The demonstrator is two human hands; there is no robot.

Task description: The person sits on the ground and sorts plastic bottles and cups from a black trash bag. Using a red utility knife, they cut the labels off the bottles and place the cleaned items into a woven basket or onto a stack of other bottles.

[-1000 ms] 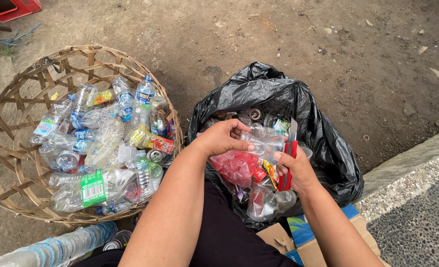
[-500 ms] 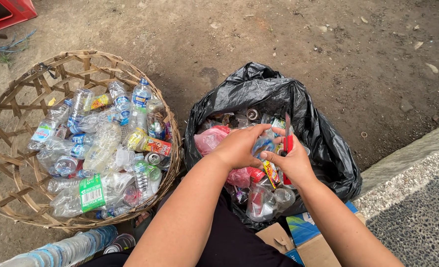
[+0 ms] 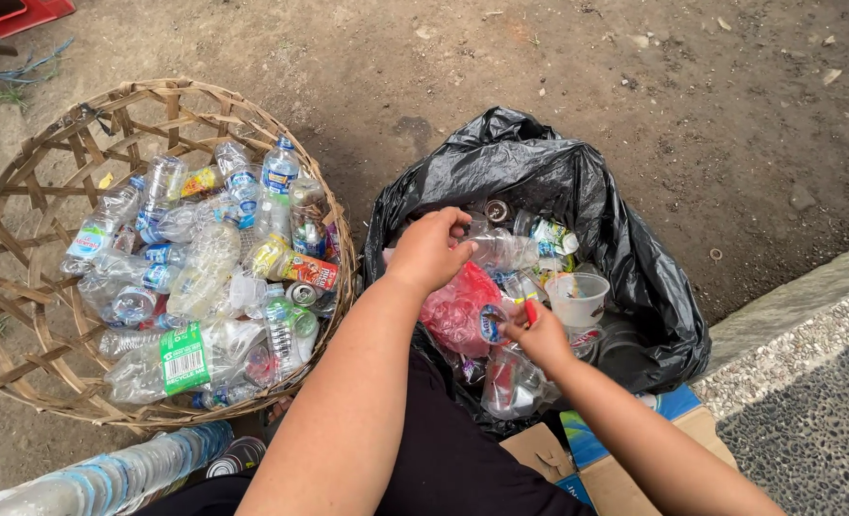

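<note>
My left hand curls around a clear plastic bottle at the far side of the black bag, while my right hand pinches something small and red among the wrappers nearer me. The woven basket on the left already holds a good heap of bottles, yet the bag looks far from emptied.

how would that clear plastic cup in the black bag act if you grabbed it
The clear plastic cup looks thin-walled and empty, so probably very light and easily crushed. It sits upright on loose bottles inside the black bag, so it would likely tip if nudged.
</note>
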